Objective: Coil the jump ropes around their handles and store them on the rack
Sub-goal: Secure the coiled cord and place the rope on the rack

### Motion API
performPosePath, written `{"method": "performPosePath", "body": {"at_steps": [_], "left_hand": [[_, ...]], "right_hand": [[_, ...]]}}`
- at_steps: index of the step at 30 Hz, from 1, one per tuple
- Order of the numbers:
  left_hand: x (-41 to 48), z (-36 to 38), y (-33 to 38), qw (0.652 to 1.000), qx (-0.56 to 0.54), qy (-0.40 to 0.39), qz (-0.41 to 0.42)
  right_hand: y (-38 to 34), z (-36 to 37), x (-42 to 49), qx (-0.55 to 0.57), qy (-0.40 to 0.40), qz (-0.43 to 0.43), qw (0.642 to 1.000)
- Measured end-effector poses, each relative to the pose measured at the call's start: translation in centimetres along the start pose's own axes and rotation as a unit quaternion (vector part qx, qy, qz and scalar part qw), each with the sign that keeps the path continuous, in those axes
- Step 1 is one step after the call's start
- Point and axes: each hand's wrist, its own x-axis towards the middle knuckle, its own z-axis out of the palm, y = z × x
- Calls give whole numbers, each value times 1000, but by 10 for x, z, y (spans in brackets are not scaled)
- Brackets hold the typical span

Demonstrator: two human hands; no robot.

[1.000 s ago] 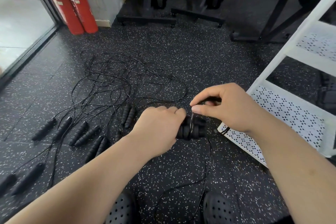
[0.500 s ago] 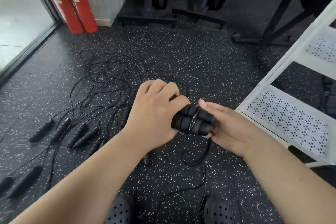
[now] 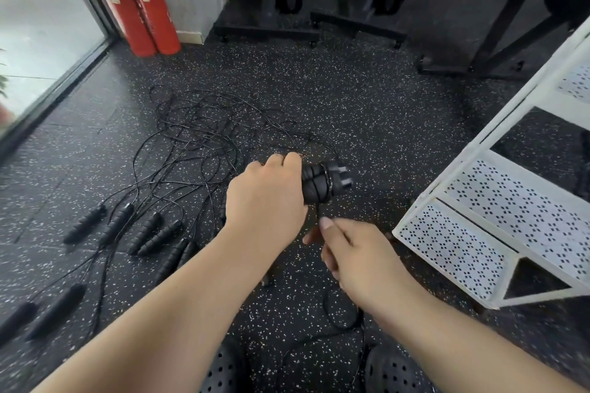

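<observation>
A person crouching on a gym floor (image 3: 367, 112) is winding a jump rope onto its paired handles (image 3: 322, 182), which are held in the air just left of the white rack (image 3: 510, 201) and well short of its shelves. The left hand (image 3: 268, 198) is wrapping closed around the near end of the handles, fingers curled over the top, and is gripping both as one bundle with several turns of cord already lying across them. Just below, the right hand (image 3: 354, 262) is nearly closed, and its thumb and forefinger appear to be pinching the rope (image 3: 317, 210) where it is dropping from the bundle. The slack is trailing down between the person's shoes.

To do the step well, the right hand should be feeding the cord under light tension, laying each turn snug beside the last. The left should be holding the two handles parallel so nothing slips, and the tail should be tucked under a turn before shelving.

More jump ropes (image 3: 198, 143) are lying tangled on the floor to the left, not yet coiled.
</observation>
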Motion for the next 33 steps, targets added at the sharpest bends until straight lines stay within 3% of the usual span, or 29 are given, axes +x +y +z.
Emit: {"method": "performPosePath", "body": {"at_steps": [2, 4, 7, 9, 17, 27, 33], "left_hand": [[1, 4, -5, 999, 25, -23, -9], [0, 7, -6, 998, 44, -40, -9], [-4, 10, 0, 996, 62, -59, 11], [-7, 12, 8, 995, 62, -70, 37], [-16, 10, 27, 986, 10, -24, 164], [-14, 11, 27, 966, -41, 42, 252], [-13, 7, 23, 960, -90, 114, 239]], "right_hand": [[-8, -7, -12, -199, -5, -85, 976], [-18, -19, -23, -317, 6, -127, 940], [-32, -41, -24, -400, 32, -166, 901], [-36, -60, -14, -408, 55, -178, 894], [-25, -108, 26, -156, -15, -147, 977], [-7, -118, 38, 33, -74, -55, 995], [-10, -114, 32, 56, -132, -1, 990]]}}
